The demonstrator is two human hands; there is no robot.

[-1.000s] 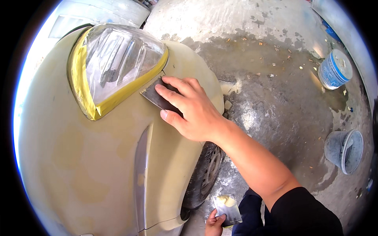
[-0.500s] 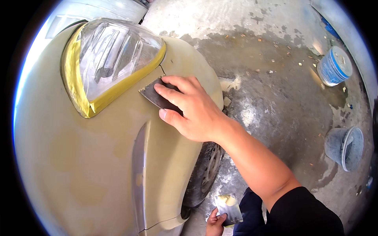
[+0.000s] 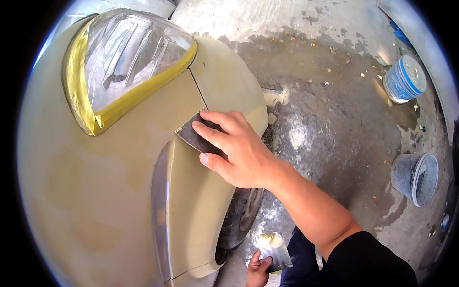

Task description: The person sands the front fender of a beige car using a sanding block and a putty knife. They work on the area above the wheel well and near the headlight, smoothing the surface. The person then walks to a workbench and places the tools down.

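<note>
My right hand (image 3: 241,148) pinches a dark putty spreader (image 3: 201,138), fingers on top and thumb beneath. The spreader's edge, flecked with pale putty, lies against the beige car panel (image 3: 138,138), just below a panel seam (image 3: 198,88). Low in the picture, my left hand (image 3: 258,270) grips a metal putty plate (image 3: 276,253) with a dab of cream putty (image 3: 271,240) at its far end. Beyond the right hand, the headlight (image 3: 138,52) is covered with clear film and edged with yellow masking tape (image 3: 143,98).
A wheel (image 3: 241,215) sits under the fender at my right. On the wet, stained concrete floor (image 3: 330,119) stand a blue-and-white bucket (image 3: 404,80) and a grey bucket (image 3: 406,177). Small scraps are scattered near them. A recessed grey trim piece (image 3: 160,205) runs down the bumper.
My right hand has drawn the spreader down the panel toward me, uncovering more of the seam. The left hand still holds the plate. The whole view has shifted slightly.
</note>
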